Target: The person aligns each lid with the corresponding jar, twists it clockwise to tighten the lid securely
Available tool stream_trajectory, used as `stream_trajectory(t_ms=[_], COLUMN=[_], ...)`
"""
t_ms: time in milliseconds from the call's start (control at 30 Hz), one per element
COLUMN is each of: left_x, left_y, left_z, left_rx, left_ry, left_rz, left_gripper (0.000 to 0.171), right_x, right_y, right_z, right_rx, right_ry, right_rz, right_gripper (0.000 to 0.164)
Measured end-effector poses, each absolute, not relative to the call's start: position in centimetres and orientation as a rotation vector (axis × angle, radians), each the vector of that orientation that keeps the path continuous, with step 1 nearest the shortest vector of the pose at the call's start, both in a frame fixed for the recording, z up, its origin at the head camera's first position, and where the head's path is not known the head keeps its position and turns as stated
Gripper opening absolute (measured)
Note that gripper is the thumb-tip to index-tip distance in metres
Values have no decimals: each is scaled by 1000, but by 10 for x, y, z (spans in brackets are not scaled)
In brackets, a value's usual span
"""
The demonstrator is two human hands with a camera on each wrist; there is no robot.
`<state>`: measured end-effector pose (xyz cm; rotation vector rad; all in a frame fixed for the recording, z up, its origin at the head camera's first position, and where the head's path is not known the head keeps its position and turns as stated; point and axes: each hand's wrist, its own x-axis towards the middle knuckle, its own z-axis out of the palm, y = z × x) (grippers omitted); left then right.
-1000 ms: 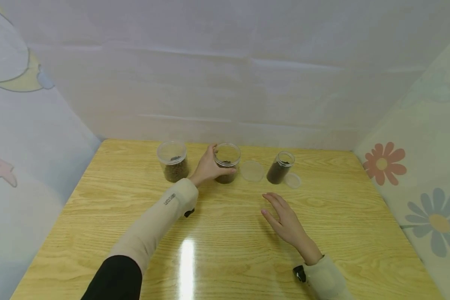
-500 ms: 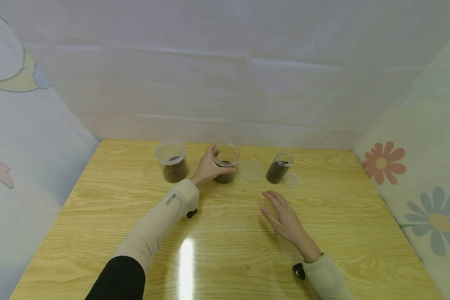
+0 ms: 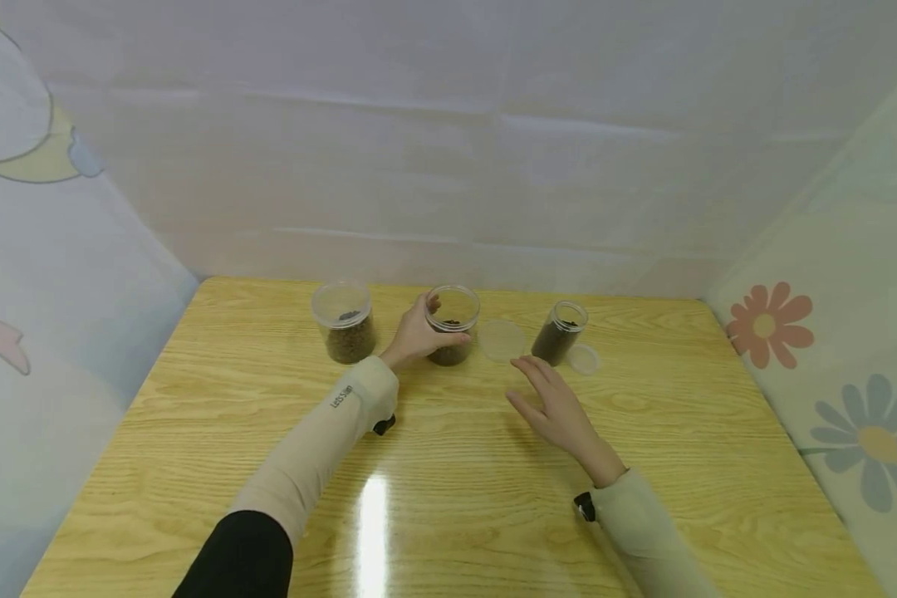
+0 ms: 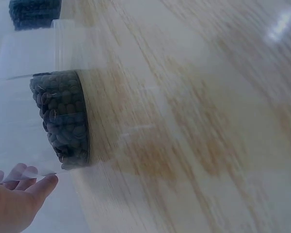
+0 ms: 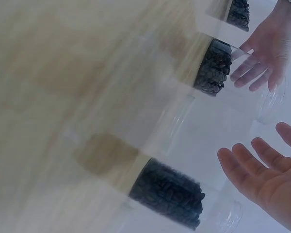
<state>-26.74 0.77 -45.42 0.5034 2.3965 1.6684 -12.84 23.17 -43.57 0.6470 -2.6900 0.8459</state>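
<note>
My left hand (image 3: 416,334) grips the middle clear jar (image 3: 452,349) from its left side, thumb across the front and fingers behind. Dark bean-like pieces (image 4: 63,116) fill the lower part of this jar, which stands upright with its mouth uncovered. In the head view, my right hand (image 3: 556,409) hovers in front of a slim clear jar (image 3: 556,339) with its fingers extended, holding nothing. Dark pieces (image 5: 167,191) also show inside the slim jar in the right wrist view. A large translucent lid (image 3: 502,341) lies between the two jars, and a small lid (image 3: 584,359) lies right of the slim one.
Left of my left hand stands another wide clear jar (image 3: 350,336), partly filled with brownish pieces. The jars line up near the back edge of the wooden table (image 3: 448,498). A pale fabric backdrop (image 3: 448,199) rises behind it, with printed side walls.
My right hand has moved forward and slightly left, closer to the slim jar and the large lid. The left hand keeps its grip on the middle jar, nearly still.
</note>
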Motion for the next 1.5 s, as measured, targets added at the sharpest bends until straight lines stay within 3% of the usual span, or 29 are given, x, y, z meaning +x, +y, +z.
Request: stream_trajectory(t_ms=[867,1500], left_x=[-270,-268], left_y=[12,8], left_z=[-458,-456], left_rx=[529,505], left_ry=[2364,2364], left_rz=[1700,1701], left_gripper=[102,100], right_x=[-199,-248], right_y=[202,199], right_z=[-424,-441], right_rx=[468,407], right_ry=[-3054,-3301], right_rz=[348,220], right_gripper=[56,65])
